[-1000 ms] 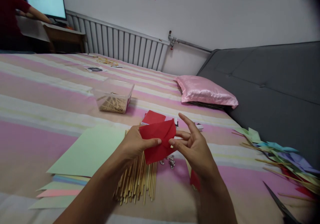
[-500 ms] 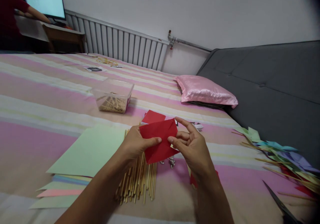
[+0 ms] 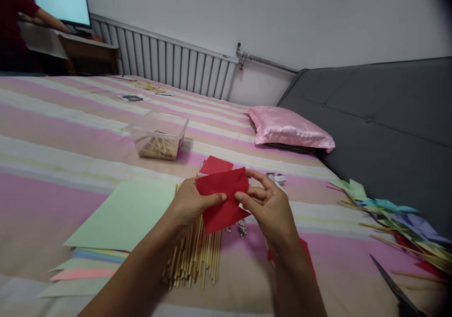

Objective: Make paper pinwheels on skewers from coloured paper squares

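Fingers (image 3: 213, 200) of the left hand (image 3: 184, 203) pinch the red paper (image 3: 219, 182) on its 9 o'clock side, thumb on top. Right hand (image 3: 271, 211) grips its 3 o'clock side, thumb on the face, index tip by the 1 o'clock corner. Paper's between both, touching each; neither nearer. Top edge runs near 9-to-3, right end slightly higher; long axis unclear. Thin sticks (image 3: 193, 256) lie below, toward 7 o'clock.
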`<move>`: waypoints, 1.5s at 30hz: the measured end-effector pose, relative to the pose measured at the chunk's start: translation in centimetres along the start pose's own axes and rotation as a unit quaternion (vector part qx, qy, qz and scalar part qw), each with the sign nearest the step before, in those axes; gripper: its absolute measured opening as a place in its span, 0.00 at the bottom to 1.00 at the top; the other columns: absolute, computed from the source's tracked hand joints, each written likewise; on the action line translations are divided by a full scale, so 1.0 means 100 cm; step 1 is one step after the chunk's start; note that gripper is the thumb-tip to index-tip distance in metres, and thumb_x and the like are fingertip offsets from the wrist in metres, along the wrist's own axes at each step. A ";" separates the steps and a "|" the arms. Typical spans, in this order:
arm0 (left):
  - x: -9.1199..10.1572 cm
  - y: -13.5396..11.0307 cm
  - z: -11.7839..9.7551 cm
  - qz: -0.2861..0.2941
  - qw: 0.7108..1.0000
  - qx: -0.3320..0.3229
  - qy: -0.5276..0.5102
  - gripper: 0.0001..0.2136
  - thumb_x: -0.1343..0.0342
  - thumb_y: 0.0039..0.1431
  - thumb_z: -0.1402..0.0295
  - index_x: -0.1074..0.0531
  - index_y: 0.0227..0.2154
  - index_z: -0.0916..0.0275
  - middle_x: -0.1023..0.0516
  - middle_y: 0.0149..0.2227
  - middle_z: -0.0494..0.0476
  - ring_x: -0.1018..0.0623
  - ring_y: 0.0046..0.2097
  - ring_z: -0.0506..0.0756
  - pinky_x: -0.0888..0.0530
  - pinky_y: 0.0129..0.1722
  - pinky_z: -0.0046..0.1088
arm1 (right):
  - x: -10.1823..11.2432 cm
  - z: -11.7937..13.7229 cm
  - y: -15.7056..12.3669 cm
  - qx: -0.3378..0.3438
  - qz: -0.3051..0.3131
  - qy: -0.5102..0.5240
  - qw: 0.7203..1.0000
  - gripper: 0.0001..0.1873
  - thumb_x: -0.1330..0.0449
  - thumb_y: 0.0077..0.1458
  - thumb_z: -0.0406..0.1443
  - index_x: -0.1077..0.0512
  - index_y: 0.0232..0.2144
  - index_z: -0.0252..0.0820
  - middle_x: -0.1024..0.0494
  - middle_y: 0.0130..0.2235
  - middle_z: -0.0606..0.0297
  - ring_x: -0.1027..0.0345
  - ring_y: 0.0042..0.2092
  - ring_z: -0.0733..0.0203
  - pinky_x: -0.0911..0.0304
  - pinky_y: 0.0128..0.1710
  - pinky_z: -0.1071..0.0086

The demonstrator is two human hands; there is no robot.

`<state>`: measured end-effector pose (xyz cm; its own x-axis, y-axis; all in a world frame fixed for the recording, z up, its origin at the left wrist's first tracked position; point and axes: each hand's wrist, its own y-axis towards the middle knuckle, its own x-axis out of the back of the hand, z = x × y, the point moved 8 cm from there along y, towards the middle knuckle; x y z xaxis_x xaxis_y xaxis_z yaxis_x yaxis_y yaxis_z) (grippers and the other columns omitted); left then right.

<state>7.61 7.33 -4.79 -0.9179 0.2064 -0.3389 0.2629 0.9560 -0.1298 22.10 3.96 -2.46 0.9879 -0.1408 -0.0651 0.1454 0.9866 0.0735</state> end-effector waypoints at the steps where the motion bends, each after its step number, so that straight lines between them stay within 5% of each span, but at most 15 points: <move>1: 0.000 0.000 0.001 0.002 1.000 0.004 -0.010 0.19 0.30 0.30 0.71 0.24 0.31 0.68 0.20 0.29 0.59 0.23 0.30 0.55 0.27 0.33 0.32 | 0.000 0.000 0.000 0.000 -0.004 0.000 1.000 0.32 0.32 0.42 0.38 0.35 0.51 0.43 0.20 0.29 0.64 0.24 0.32 0.55 0.29 0.32 0.65; 11: -0.002 -0.001 0.007 0.003 0.998 0.020 -0.052 0.20 0.30 0.33 0.73 0.25 0.34 0.70 0.19 0.30 0.61 0.22 0.30 0.55 0.26 0.33 0.31 | 0.003 -0.002 -0.001 -0.001 -0.029 0.015 0.999 0.21 0.32 0.42 0.37 0.29 0.40 0.39 0.19 0.30 0.61 0.23 0.34 0.55 0.28 0.35 0.63; 16: 0.001 0.000 0.006 -0.007 0.999 0.010 -0.043 0.19 0.31 0.33 0.73 0.25 0.33 0.69 0.19 0.30 0.60 0.22 0.30 0.57 0.26 0.34 0.33 | 0.000 -0.002 0.001 0.001 -0.025 0.012 1.000 0.24 0.32 0.42 0.38 0.30 0.43 0.40 0.19 0.34 0.60 0.24 0.36 0.54 0.28 0.37 0.62; 19: 0.005 0.002 0.003 -0.025 0.998 0.004 -0.053 0.17 0.31 0.34 0.73 0.25 0.32 0.69 0.19 0.30 0.60 0.22 0.30 0.56 0.26 0.33 0.31 | 0.006 0.007 -0.002 0.053 -0.056 -0.013 0.997 0.26 0.32 0.42 0.38 0.31 0.45 0.42 0.20 0.39 0.59 0.25 0.41 0.56 0.29 0.40 0.63; 22: 0.015 0.003 -0.003 -0.068 0.995 -0.014 -0.072 0.17 0.32 0.35 0.74 0.25 0.33 0.70 0.19 0.30 0.59 0.22 0.29 0.54 0.26 0.31 0.27 | 0.016 0.026 -0.011 0.136 -0.107 -0.070 0.982 0.19 0.34 0.46 0.36 0.28 0.42 0.43 0.22 0.34 0.64 0.26 0.36 0.61 0.30 0.36 0.68; 24: 0.022 0.003 -0.008 -0.094 0.991 -0.022 -0.093 0.17 0.32 0.35 0.75 0.25 0.33 0.70 0.19 0.29 0.58 0.22 0.28 0.53 0.26 0.30 0.25 | 0.012 0.033 -0.016 0.158 -0.079 -0.121 0.977 0.12 0.36 0.48 0.35 0.26 0.38 0.44 0.24 0.28 0.67 0.29 0.29 0.65 0.32 0.30 0.71; 26: 0.025 0.003 -0.010 -0.103 0.988 -0.017 -0.117 0.16 0.33 0.36 0.77 0.25 0.32 0.70 0.20 0.27 0.57 0.23 0.27 0.52 0.25 0.29 0.25 | -0.002 0.032 -0.017 0.147 0.014 -0.163 0.976 0.10 0.37 0.49 0.33 0.25 0.37 0.44 0.24 0.26 0.68 0.30 0.26 0.66 0.33 0.26 0.73; 30: 0.018 0.001 -0.008 -0.073 0.983 0.035 -0.163 0.12 0.36 0.39 0.80 0.26 0.31 0.71 0.20 0.26 0.59 0.22 0.26 0.55 0.24 0.28 0.29 | -0.028 0.019 -0.017 0.132 0.173 -0.190 0.957 0.20 0.39 0.50 0.29 0.27 0.46 0.50 0.20 0.35 0.66 0.26 0.32 0.64 0.31 0.30 0.71; 35: 0.009 -0.002 -0.005 -0.041 0.982 0.057 -0.174 0.10 0.39 0.44 0.80 0.25 0.33 0.72 0.19 0.29 0.64 0.21 0.29 0.55 0.23 0.30 0.29 | -0.028 0.016 -0.010 0.168 0.146 -0.161 0.962 0.18 0.40 0.50 0.26 0.23 0.40 0.51 0.19 0.41 0.68 0.25 0.39 0.64 0.30 0.39 0.71; 39: 0.005 -0.005 -0.003 -0.033 0.983 0.057 -0.174 0.08 0.39 0.44 0.81 0.25 0.31 0.72 0.20 0.26 0.62 0.22 0.26 0.55 0.23 0.27 0.28 | -0.024 0.019 -0.009 0.171 0.112 -0.125 0.971 0.10 0.36 0.47 0.29 0.21 0.32 0.49 0.18 0.34 0.68 0.25 0.34 0.65 0.29 0.34 0.72; 45: -0.003 -0.009 -0.005 -0.039 0.980 0.050 -0.191 0.07 0.41 0.45 0.82 0.27 0.30 0.71 0.20 0.25 0.61 0.22 0.25 0.56 0.23 0.25 0.29 | -0.023 0.008 -0.008 0.090 0.113 -0.071 0.987 0.08 0.31 0.41 0.34 0.20 0.30 0.49 0.19 0.29 0.69 0.29 0.24 0.67 0.33 0.23 0.74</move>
<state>7.49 6.54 -4.07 -0.7630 0.0232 -0.6460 0.2427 0.9366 -0.2530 19.78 3.44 -1.60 0.9920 0.0587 0.1121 -0.0850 0.9656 0.2457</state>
